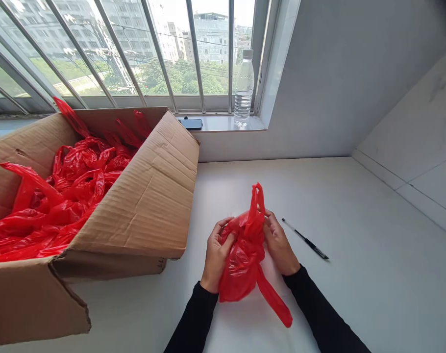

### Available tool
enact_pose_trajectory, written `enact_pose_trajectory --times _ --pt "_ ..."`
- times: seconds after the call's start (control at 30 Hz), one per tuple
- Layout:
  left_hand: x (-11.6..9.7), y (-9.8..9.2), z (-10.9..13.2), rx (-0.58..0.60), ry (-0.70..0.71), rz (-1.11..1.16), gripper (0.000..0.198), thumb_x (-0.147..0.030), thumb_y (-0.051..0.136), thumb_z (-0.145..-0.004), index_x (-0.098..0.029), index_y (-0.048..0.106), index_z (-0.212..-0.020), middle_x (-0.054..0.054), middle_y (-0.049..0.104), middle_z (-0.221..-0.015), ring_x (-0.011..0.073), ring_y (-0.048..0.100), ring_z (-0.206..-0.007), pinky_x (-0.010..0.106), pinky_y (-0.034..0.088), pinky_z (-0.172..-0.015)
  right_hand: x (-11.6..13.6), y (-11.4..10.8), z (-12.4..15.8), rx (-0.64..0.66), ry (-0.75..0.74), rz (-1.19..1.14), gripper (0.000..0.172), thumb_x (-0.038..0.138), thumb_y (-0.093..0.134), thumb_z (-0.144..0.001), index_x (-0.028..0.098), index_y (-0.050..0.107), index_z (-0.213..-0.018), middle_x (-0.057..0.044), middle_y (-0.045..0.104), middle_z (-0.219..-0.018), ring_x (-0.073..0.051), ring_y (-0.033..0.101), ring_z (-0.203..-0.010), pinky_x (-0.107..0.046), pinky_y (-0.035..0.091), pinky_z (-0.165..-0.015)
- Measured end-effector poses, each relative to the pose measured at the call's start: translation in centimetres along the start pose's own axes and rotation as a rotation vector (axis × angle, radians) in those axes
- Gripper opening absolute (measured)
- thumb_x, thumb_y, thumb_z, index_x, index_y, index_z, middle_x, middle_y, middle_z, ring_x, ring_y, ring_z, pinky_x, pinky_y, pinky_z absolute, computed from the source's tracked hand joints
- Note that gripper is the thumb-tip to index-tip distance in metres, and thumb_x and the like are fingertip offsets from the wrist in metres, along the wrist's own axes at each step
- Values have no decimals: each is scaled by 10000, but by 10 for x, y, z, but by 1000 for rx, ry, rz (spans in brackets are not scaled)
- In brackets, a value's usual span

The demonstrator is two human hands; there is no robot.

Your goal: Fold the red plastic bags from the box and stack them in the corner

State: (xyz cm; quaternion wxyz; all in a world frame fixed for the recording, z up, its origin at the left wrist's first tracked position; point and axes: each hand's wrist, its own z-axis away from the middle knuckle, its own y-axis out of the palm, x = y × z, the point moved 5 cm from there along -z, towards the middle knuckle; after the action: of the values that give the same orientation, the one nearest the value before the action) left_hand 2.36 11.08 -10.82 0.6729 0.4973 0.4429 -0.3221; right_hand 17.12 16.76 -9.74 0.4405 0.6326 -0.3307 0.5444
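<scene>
A crumpled red plastic bag (241, 264) is held just over the white table (340, 206), with one loop of it standing up and one strip hanging down to the right. My left hand (217, 255) grips its left side, thumb on top. On the other side my right hand (278, 242) holds the bag near the base of the loop, its fingers partly hidden behind the plastic. Many more red bags (79, 181) fill the open cardboard box (145, 196) at the left.
A black pen (306, 239) lies on the table right of my right hand. On the windowsill (223, 123) are a phone (192, 124) and a clear water bottle (244, 90). The box's flap leans out over the table. Wall surfaces border the table behind and at the right.
</scene>
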Motion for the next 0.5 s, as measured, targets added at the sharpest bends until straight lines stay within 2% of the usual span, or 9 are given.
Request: enact_pose_trajectory --times 0.1,0.2,0.33,0.43,0.5 --pt "-2 -3 -1 -75 55 77 425 -359 741 -880 -243 617 -1270 85 639 -1358 245 650 -1174 324 509 -999 0 7 0 185 44 35 475 518 585 -973 299 516 -1389 -63 654 -1270 -206 643 -1010 -337 525 -867" --pt "-4 -3 0 -73 60 67 487 -392 741 -877 -257 600 -1324 86 639 -1364 254 644 -1190 328 513 -1001 -2 10 0 284 47 86 380 477 642 -947 269 642 -1265 -57 695 -1187 -206 647 -941 -340 530 -834" --pt "-4 2 5 5 15 55 550 -383 709 -906 -289 535 -1420 82 629 -1381 260 618 -1235 366 468 -1072 -7 2 -4 127 8 30 257 432 736 -883 226 741 -1036 -44 740 -991 -197 645 -843 -316 524 -785" --pt "-5 8 7 80 -26 86 568 -370 699 -916 -298 511 -1447 75 613 -1400 261 604 -1241 363 452 -1072 -10 -10 -6 -30 -36 -26 247 441 707 -906 243 728 -1052 -37 743 -1005 -198 646 -852 -303 509 -764" --pt "-5 12 9 165 -70 88 512 -373 690 -922 -259 563 -1405 88 645 -1342 261 629 -1176 345 483 -1001 -11 -17 -5 -104 -53 -45 232 450 680 -924 259 713 -1052 -26 743 -1001 -195 642 -842 -295 498 -737"
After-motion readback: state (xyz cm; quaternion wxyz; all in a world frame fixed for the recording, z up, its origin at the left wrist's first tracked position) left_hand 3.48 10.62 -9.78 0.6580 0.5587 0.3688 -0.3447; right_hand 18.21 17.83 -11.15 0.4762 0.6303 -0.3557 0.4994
